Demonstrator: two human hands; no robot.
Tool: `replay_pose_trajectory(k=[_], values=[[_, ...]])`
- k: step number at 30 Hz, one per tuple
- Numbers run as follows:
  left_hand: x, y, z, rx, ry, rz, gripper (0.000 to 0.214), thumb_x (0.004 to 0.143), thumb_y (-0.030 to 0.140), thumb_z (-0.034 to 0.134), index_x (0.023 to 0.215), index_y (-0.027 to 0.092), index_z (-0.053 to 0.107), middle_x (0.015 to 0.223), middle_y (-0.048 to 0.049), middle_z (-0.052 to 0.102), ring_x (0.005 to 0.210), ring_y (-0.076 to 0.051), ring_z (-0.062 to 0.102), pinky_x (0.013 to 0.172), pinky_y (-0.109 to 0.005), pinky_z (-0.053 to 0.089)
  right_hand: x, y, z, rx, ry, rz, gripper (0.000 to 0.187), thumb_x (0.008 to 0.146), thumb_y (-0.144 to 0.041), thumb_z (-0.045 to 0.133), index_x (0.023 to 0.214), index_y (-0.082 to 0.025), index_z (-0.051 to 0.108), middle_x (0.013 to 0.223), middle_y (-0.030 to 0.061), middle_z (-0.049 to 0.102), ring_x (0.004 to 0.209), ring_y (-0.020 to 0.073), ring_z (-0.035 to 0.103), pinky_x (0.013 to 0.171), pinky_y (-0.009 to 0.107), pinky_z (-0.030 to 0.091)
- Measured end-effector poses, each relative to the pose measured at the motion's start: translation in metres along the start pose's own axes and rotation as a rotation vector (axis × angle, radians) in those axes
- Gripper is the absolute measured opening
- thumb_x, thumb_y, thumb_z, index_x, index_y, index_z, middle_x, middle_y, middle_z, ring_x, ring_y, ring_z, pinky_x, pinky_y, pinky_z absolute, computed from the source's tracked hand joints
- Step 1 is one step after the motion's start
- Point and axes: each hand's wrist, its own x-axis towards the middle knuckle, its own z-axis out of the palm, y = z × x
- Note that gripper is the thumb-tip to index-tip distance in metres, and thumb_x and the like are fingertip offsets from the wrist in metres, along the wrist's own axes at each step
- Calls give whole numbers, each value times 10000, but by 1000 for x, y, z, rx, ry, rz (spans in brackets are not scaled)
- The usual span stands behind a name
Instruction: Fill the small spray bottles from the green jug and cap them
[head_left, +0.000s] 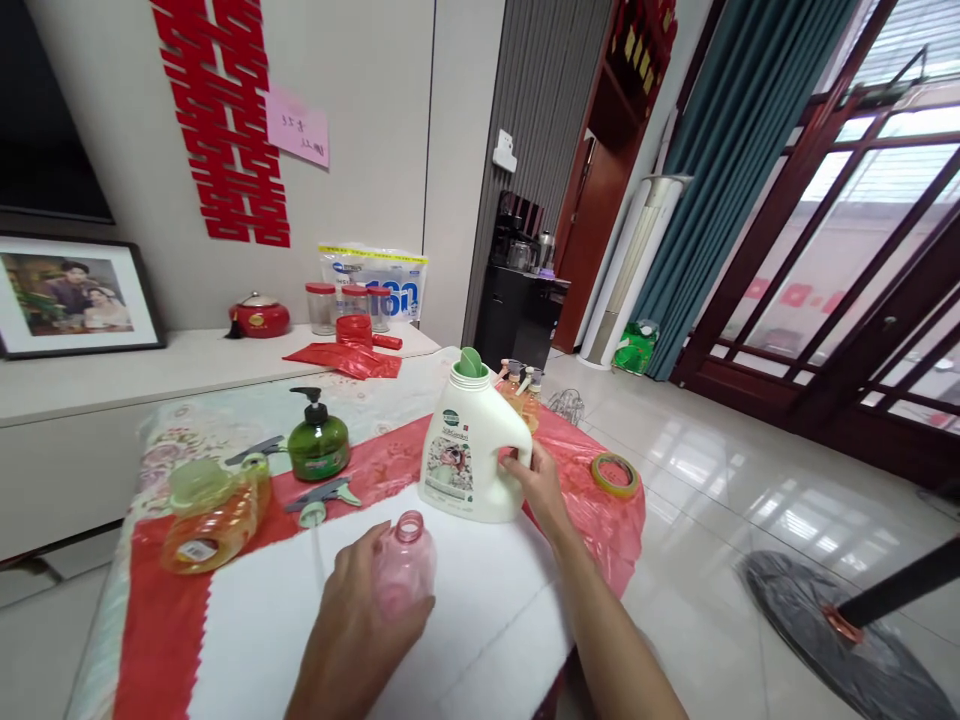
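tabletop, uncapped jug, pink bottle

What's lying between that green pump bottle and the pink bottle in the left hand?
The head view shows a grey spray trigger between the green pump bottle and the pink bottle.

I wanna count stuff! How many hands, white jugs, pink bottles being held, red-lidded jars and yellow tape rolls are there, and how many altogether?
Hands: 2, left hand and right hand
White jug: 1
Pink bottle, held: 1
Red-lidded jars: 3
Yellow tape roll: 1
Total: 8
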Motion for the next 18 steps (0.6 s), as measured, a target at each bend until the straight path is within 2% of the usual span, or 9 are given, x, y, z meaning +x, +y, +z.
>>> replay_pose_trajectory(k=[6, 12, 16, 18], values=[[2, -24, 27, -19, 101, 96, 733, 686, 318, 634, 1365, 188, 391, 1251, -143, 544, 1196, -352, 560, 1050, -515, 455, 10, -1, 8, -161, 106, 88, 297, 957, -393, 620, 1087, -126, 626, 996, 39, 634, 828, 138, 622, 722, 295, 560], [1, -45, 38, -194, 98, 128, 848, 637, 241, 696, 1400, 192, 329, 1311, -145, 517, 1261, -349, 516, 1080, -546, 433, 16, -7, 16, -248, 265, 131, 295, 959, -392, 618, 1081, -124, 624, 972, 31, 630, 795, 128, 614, 687, 273, 553], [3, -43, 37, -241, 72, 127, 876, 604, 198, 716, 1398, 194, 344, 1295, -131, 532, 1252, -335, 528, 1077, -516, 440, 16, -23, 5, -285, 320, 104, 270, 953, -390, 624, 927, -121, 616, 781, -17, 585, 625, 76, 539, 578, 212, 488], [4, -39, 34, -244, 60, 137, 887, 592, 188, 728, 1394, 182, 350, 1287, -133, 535, 1247, -334, 530, 1085, -512, 434, 16, -36, -7, -304, 332, 75, 247, 890, -365, 673, 845, -131, 608, 675, -41, 544, 552, 69, 486, 517, 197, 429]])
